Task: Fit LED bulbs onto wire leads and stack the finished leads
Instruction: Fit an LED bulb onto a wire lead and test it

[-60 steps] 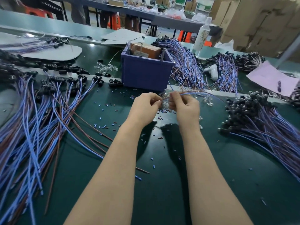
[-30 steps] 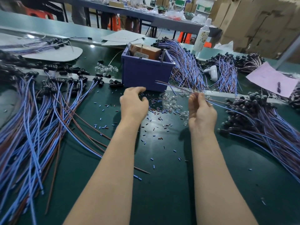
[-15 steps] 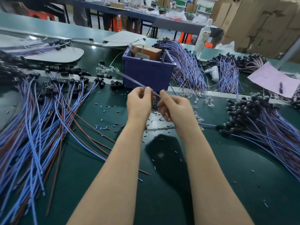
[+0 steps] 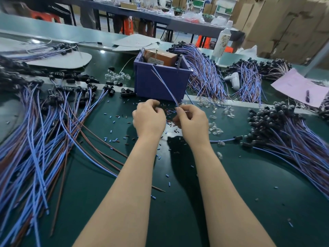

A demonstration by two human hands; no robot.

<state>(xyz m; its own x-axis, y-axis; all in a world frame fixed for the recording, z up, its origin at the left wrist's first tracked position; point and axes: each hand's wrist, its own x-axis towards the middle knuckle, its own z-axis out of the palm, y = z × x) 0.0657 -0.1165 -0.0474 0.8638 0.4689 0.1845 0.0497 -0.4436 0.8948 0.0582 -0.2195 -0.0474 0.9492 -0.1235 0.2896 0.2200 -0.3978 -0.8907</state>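
My right hand (image 4: 193, 123) pinches one end of a blue and brown wire lead (image 4: 164, 85), which slants up and to the left in front of the bin. My left hand (image 4: 148, 118) hovers just left of it with curled fingers; what they hold is hidden. Clear LED bulbs (image 4: 215, 130) lie scattered on the green mat right of my hands. A heap of leads with black-capped ends (image 4: 284, 134) is stacked at the right. Loose blue and brown leads (image 4: 44, 132) fan out on the left.
A blue plastic bin (image 4: 160, 84) holding a brown box stands just beyond my hands. Small wire offcuts (image 4: 114, 139) litter the green mat (image 4: 178, 220). More lead bundles (image 4: 204, 75), a bottle (image 4: 222, 41), a white tool (image 4: 233, 80) and pink paper (image 4: 299, 86) lie behind.
My right hand laid a lead towards the right heap, then came back to the middle. A fresh lead now stands steeper, pinched by my right hand; my left hand has let go of it.
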